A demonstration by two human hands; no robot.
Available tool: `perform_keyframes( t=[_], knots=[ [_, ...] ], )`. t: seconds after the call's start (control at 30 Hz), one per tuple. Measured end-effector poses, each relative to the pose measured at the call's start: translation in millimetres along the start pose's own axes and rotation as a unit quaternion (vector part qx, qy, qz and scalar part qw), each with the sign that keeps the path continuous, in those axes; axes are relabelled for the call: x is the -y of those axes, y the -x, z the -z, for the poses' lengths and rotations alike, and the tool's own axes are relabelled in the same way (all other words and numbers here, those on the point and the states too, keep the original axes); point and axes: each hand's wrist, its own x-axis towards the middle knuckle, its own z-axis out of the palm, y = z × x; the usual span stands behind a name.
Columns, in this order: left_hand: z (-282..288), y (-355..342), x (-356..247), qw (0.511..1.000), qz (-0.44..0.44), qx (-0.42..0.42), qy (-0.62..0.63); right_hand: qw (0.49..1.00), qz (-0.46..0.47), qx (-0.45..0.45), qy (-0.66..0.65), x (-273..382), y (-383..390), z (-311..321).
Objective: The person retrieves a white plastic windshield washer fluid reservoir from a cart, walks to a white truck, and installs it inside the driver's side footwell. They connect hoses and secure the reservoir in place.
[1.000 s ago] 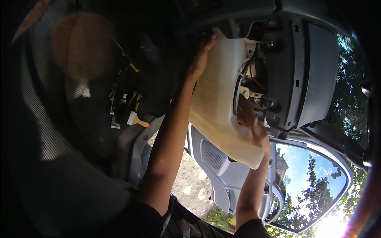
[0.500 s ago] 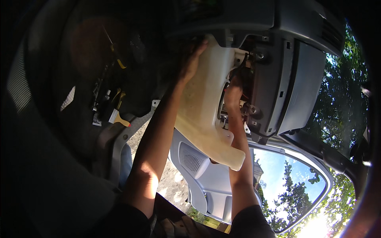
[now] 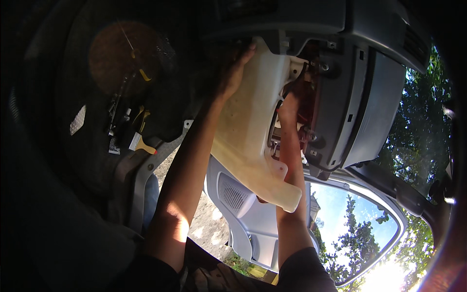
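Observation:
A large cream-coloured moulded plastic panel (image 3: pixel 248 107) stands in front of the opened dashboard, its curved lower end hanging over my right forearm. My left hand (image 3: pixel 236 73) grips its far left edge; a fingertip shows at the top and the other fingers are in shadow. Beyond the panel's right side, my right hand (image 3: pixel 290 104) reaches into the dashboard cavity (image 3: pixel 305 92), beside a dark cable or hose. Its fingers are hidden in there, so what they touch cannot be made out.
A grey dashboard (image 3: pixel 340 102) with bare mounting tabs borders the cavity. On the dark floor at left lie a wooden-handled brush (image 3: pixel 141 143), a yellow-handled screwdriver (image 3: pixel 134 53) and other small tools. Below is a grey door panel with a speaker grille (image 3: pixel 233 194).
The view has shifted slightly, and the tools on the floor show brighter. My right hand has moved a little within the cavity. My left hand stays on the panel.

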Motion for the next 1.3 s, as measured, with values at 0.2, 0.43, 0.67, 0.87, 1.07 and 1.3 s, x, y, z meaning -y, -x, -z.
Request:
perform_keyframes(
  t=[0.2,0.43,0.67,0.87,1.07,1.3],
  knots=[
    [-6.0,1.4,6.6,0.999,-0.015,-0.024,0.027,0.981,-0.075,-0.077,-0.162,-12.5,-5.7,-18.5],
    [-3.7,2.6,7.6,0.998,0.018,0.008,0.056,0.999,0.019,-0.012,-0.027,4.5,1.2,-5.3],
    [-4.1,0.4,11.3,0.999,0.024,0.000,0.044,0.934,0.291,-0.038,0.202,-26.8,24.6,3.2],
    [1.3,2.4,15.0,1.000,-0.005,0.002,0.011,0.980,0.129,0.136,0.068,-31.6,91.9,53.5],
    [6.4,5.7,18.8,0.999,0.032,0.015,0.035,0.931,-0.107,0.177,-0.302,-26.8,176.9,87.1],
    [6.3,8.9,23.2,0.992,0.089,0.033,0.079,0.973,-0.178,0.029,-0.144,-51.4,300.0,53.1]
  ],
)
